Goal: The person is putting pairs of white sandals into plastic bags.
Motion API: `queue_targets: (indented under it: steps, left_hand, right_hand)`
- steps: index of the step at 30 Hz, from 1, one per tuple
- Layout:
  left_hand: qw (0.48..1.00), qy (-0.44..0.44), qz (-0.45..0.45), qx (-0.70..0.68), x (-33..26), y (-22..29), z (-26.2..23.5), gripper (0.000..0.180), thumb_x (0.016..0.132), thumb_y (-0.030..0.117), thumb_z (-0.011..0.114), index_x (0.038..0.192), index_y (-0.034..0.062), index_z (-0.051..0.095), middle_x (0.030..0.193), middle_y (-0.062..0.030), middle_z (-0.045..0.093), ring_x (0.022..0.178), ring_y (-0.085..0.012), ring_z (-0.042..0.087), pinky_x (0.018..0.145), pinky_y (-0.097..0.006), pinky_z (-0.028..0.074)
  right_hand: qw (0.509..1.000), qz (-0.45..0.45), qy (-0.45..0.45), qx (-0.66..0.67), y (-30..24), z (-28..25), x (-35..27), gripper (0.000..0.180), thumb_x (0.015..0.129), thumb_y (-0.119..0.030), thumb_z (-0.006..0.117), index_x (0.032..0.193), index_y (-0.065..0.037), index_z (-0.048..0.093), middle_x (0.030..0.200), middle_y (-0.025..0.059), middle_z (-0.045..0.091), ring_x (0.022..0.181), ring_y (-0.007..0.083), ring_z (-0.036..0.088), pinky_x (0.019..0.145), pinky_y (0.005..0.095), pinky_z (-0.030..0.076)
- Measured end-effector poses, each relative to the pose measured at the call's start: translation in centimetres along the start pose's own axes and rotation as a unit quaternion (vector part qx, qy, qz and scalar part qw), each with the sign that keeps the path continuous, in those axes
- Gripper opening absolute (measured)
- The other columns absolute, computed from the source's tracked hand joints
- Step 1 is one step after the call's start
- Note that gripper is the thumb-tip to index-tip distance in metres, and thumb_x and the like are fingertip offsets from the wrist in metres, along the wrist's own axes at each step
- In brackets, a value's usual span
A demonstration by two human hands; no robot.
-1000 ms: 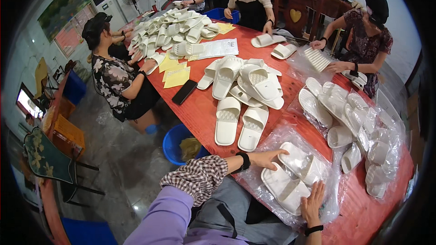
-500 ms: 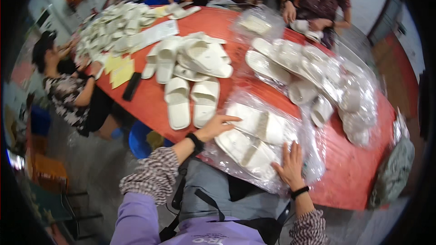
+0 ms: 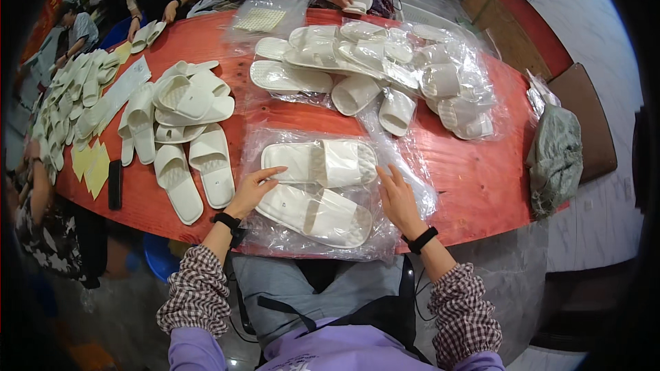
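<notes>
In front of me lies a pair of white slippers (image 3: 347, 163), side by side on the table with their closed straps to the right. Clear plastic (image 3: 251, 233) spreads around them, apparently a bag they lie in. My left hand (image 3: 251, 194) is at the left ends of the slippers, its fingers stretched over the plastic. By the right ends is my right hand (image 3: 400, 200), fingers spread, at the edge of the plastic. Neither hand grips anything. Left of my left hand are two loose white slippers (image 3: 179, 189), beside a small pile of slippers (image 3: 184, 96).
Bagged slippers (image 3: 364, 55) are heaped beyond my pair. A larger slipper pile (image 3: 72, 96), yellow papers (image 3: 96, 165) and a black oblong object (image 3: 115, 184) lie left on the red table (image 3: 474, 178). A grey-green bundle (image 3: 555, 158) sits at the right edge. Co-workers surround the far and left sides.
My view has turned to the right. The slipper pair now lies more level in view. My right hand has shifted from the near slipper's end toward the far one's; both hands stay open.
</notes>
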State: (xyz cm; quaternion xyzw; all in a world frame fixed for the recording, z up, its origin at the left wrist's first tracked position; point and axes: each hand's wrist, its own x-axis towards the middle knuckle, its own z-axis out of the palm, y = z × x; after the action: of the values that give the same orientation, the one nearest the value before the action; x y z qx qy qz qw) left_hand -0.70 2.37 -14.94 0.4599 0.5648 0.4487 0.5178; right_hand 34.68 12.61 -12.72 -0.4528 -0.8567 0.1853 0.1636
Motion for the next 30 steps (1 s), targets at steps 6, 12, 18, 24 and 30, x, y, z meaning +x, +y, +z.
queue_targets:
  steps: [6, 12, 18, 24, 30]
  left_hand:
    - [0.999, 0.007, -0.037, 0.012, -0.1, -0.4, 0.1, 0.036, 0.091, 0.006, 0.058, 0.126, 0.0074, 0.063, 0.119, -0.0046, 0.064, 0.105, -0.0111, 0.055, 0.094, -0.024, 0.041]
    - [0.999, 0.048, -0.023, 0.008, -1.0, -0.1, -0.7, 0.034, 0.089, 0.004, 0.058, 0.122, 0.0038, 0.065, 0.119, -0.0056, 0.065, 0.103, -0.0113, 0.056, 0.093, -0.025, 0.042]
    - [0.996, 0.092, -0.012, -0.007, -1.7, -1.0, -2.3, 0.034, 0.089, 0.003, 0.057, 0.122, 0.0013, 0.064, 0.12, -0.0067, 0.066, 0.107, -0.0122, 0.058, 0.094, -0.025, 0.043]
    - [0.995, 0.084, -0.05, -0.028, -2.3, -0.7, -2.5, 0.033, 0.09, 0.003, 0.058, 0.121, 0.0022, 0.065, 0.117, -0.0047, 0.067, 0.104, -0.0095, 0.058, 0.092, -0.024, 0.044]
    - [0.995, 0.098, 0.009, 0.016, -2.3, -0.7, -2.2, 0.033, 0.089, 0.004, 0.058, 0.121, 0.0021, 0.065, 0.115, -0.0061, 0.068, 0.102, -0.0106, 0.058, 0.092, -0.025, 0.044]
  right_hand:
    - [0.985, 0.076, 0.054, 0.146, 0.4, 2.2, 2.7, 0.044, 0.086, 0.006, 0.05, 0.128, -0.007, 0.057, 0.114, 0.0213, 0.055, 0.102, 0.0348, 0.056, 0.089, 0.039, 0.046]
    - [0.984, 0.063, 0.129, 0.108, 2.8, 4.6, 1.8, 0.054, 0.08, 0.011, 0.048, 0.132, -0.005, 0.053, 0.097, 0.0185, 0.053, 0.092, 0.0347, 0.056, 0.082, 0.0419, 0.046]
    - [0.993, -0.008, 0.12, -0.006, 2.5, 3.6, 2.9, 0.055, 0.08, 0.011, 0.048, 0.133, -0.002, 0.05, 0.095, 0.0195, 0.052, 0.087, 0.0358, 0.056, 0.078, 0.0403, 0.047]
    - [0.991, -0.049, 0.062, -0.106, -3.6, -0.4, 2.6, 0.06, 0.083, -0.006, 0.062, 0.14, -0.004, 0.043, 0.141, 0.0237, 0.036, 0.131, 0.044, 0.033, 0.108, 0.052, 0.03]
    - [0.991, -0.067, -0.097, -0.065, 0.1, 6.1, 1.6, 0.091, 0.087, -0.06, 0.054, 0.154, -0.012, 0.015, 0.156, 0.0282, 0.008, 0.145, 0.0461, 0.006, 0.115, 0.0594, 0.004]
